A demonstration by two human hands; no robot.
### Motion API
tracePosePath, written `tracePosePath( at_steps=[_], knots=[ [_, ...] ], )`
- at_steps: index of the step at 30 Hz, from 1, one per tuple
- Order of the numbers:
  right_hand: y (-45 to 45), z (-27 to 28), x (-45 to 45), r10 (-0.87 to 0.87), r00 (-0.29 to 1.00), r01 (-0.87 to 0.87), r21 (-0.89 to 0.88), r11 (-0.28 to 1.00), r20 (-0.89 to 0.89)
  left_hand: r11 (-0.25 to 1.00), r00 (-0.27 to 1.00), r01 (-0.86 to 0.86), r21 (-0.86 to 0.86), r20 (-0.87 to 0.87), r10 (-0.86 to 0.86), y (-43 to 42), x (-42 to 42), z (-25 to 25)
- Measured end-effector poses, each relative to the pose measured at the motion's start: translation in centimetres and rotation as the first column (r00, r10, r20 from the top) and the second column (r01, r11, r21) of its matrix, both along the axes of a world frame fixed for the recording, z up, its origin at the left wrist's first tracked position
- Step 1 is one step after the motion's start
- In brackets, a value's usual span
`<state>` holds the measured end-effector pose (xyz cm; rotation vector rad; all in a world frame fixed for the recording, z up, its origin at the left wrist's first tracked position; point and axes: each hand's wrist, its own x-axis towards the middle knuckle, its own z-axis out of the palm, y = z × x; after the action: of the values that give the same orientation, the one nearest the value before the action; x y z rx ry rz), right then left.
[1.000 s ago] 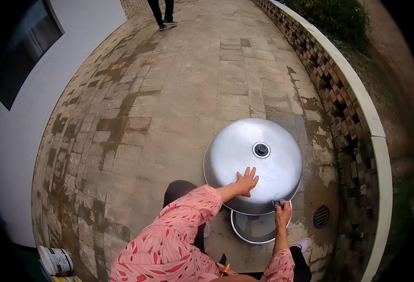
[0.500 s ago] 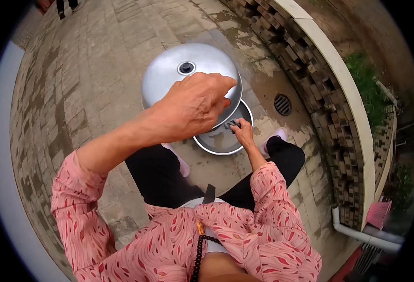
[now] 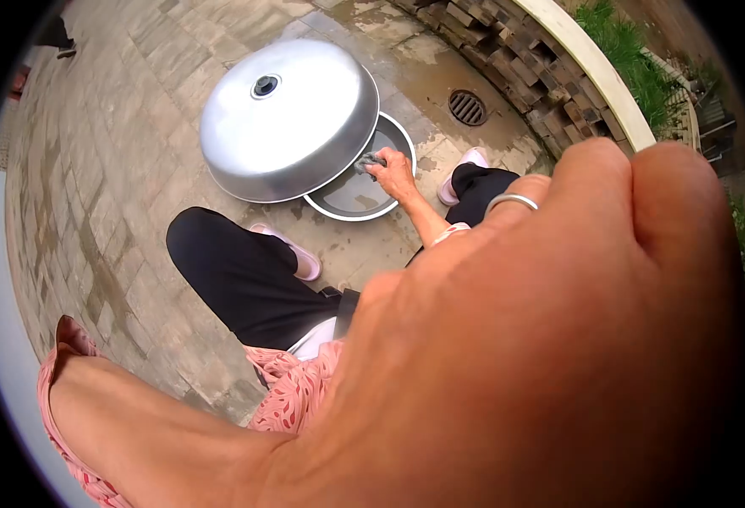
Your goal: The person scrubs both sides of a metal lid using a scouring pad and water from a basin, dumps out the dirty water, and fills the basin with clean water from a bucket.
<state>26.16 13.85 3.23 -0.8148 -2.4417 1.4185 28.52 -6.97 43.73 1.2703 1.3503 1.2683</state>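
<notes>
Very close to the camera, my left hand [image 3: 525, 322] fills the lower right, with a ring on one finger. Its fingers are curled, and whether anything lies under them is hidden. My right hand [image 3: 395, 175] grips a grey scrubber or cloth [image 3: 370, 162] above the basin. The round metal basin [image 3: 357, 218] holds some liquid. A large silver domed lid [image 3: 292, 118] with a black knob [image 3: 265, 85] rests tilted, covering the basin's left part; neither hand is on it.
A drain grate [image 3: 467, 107] lies in the wet paving beyond the basin. A brick wall [image 3: 525, 63] with a pale top curves along the right. Another person's leg and shoe [image 3: 59, 41] show at the upper left. My knees flank the basin.
My left hand has left the lid, come up close to the camera and curled. My right hand keeps the scrubber, now over the basin instead of at the lid's rim. The view has tilted down.
</notes>
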Motion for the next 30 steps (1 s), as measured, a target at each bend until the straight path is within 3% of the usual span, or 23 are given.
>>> tracePosePath(
  at_steps=[9, 13, 15, 16, 17, 18, 20, 23, 26, 29, 30],
  knots=[
    [2.0, -1.3, 0.9, 0.045, 0.998, -0.048, -0.081, 0.996, -0.042, 0.997, 0.997, -0.036, 0.063, -0.072, 0.041, 1.4, 1.7, 1.8],
    [2.5, -1.6, 1.2, -0.095, 0.986, 0.014, -0.498, 0.867, -0.139, 0.967, 0.919, -0.238, 0.097, -0.299, 0.256, 2.9, -0.4, 1.2],
    [2.9, -1.5, 0.5, -0.229, 0.964, 0.067, -0.71, 0.701, -0.135, 0.921, 0.802, -0.364, 0.142, -0.454, 0.387, 2.6, -4.6, -2.4],
    [2.8, -1.5, 0.1, -0.298, 0.949, 0.109, -0.784, 0.612, -0.101, 0.853, 0.655, -0.464, 0.24, -0.555, 0.513, 2.0, -7.4, -5.7],
    [2.8, -1.2, -0.1, -0.344, 0.938, 0.164, -0.82, 0.549, -0.043, 0.801, 0.439, -0.45, 0.395, -0.684, 0.583, 1.0, -10.7, -8.8],
    [2.7, -0.9, -0.2, -0.389, 0.921, 0.218, -0.849, 0.481, 0.016, 0.796, 0.294, -0.5, 0.341, -0.798, 0.526, -0.5, -13.6, -10.1],
    [3.3, -0.6, 0.0, -0.37, 0.928, 0.182, -0.913, 0.366, 0.037, 0.706, 0.091, -0.541, 0.457, -0.803, 0.59, -3.1, -19.8, -16.0],
    [2.5, 0.4, 0.3, -0.371, 0.928, 0.152, -0.944, 0.292, 0.035, 0.53, -0.13, -0.737, 0.42, -0.857, 0.498, -9.5, -25.7, -22.9],
    [2.1, 0.4, 0.5, -0.373, 0.927, 0.145, -0.944, 0.297, 0.025, 0.426, -0.262, -0.791, 0.44, -0.872, 0.413, -15.0, -26.4, -29.0],
    [2.0, 0.0, 0.2, -0.363, 0.932, 0.117, -0.948, 0.296, 0.002, 0.201, -0.128, -0.941, 0.272, -0.836, 0.533, -16.4, -25.8, -30.8],
    [1.9, -0.2, -0.2, -0.366, 0.931, 0.111, -0.952, 0.286, -0.001, 0.232, -0.132, -0.932, 0.28, -0.855, 0.502, -16.4, -26.1, -30.7]
  ],
)
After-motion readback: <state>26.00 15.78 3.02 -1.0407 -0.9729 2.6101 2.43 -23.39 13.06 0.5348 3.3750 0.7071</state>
